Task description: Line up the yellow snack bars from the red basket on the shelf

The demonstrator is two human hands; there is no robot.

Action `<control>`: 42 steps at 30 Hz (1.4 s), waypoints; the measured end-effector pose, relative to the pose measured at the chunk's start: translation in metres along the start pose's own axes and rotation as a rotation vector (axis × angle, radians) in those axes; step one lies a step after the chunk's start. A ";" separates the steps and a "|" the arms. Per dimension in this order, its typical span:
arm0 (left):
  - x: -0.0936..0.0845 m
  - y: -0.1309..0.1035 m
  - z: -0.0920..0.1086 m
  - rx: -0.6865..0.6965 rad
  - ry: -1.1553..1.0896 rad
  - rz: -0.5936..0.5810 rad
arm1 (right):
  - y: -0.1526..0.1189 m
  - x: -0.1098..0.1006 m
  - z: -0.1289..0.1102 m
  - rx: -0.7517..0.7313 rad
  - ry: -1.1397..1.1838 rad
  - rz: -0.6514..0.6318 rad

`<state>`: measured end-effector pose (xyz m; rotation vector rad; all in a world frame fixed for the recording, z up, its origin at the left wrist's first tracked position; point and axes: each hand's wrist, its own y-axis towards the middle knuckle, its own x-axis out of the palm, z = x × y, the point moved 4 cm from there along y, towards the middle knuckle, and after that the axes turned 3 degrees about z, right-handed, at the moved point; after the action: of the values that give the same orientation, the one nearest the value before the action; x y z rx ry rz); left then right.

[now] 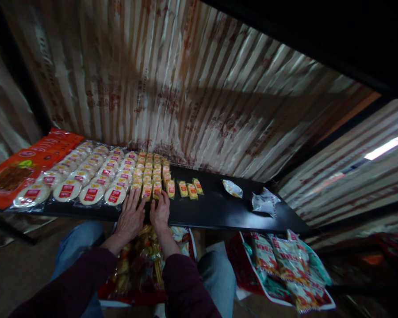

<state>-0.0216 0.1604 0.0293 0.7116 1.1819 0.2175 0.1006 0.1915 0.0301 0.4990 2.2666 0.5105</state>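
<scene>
Rows of small yellow packets (147,190) lie on the black shelf (202,214). My left hand (131,218) lies over the front of these rows, its fingers stretched out and touching the front packets. Beside it, my right hand (159,213) has its fingers on the front edge of a yellow packet; whether it grips the packet is hard to tell. Several round white crackers in clear wrappers (92,193) stand in overlapping rows to the left. Three loose yellow packets (192,190) lie right of the rows.
An orange bag (11,176) lies at the shelf's left end. Two silvery packets (232,188) (264,202) rest toward the right. Below the shelf are an open bag of yellow packs (137,265) between my knees and a box of red-and-white packets (290,260). Striped sheeting hangs behind.
</scene>
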 end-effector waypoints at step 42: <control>-0.003 0.017 0.015 -0.040 0.008 -0.059 | 0.050 0.004 0.043 0.001 -0.078 0.152</control>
<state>-0.0062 0.1659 0.0448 0.6400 1.2017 0.1943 0.1394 0.2445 0.0246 0.6844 2.1646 0.5561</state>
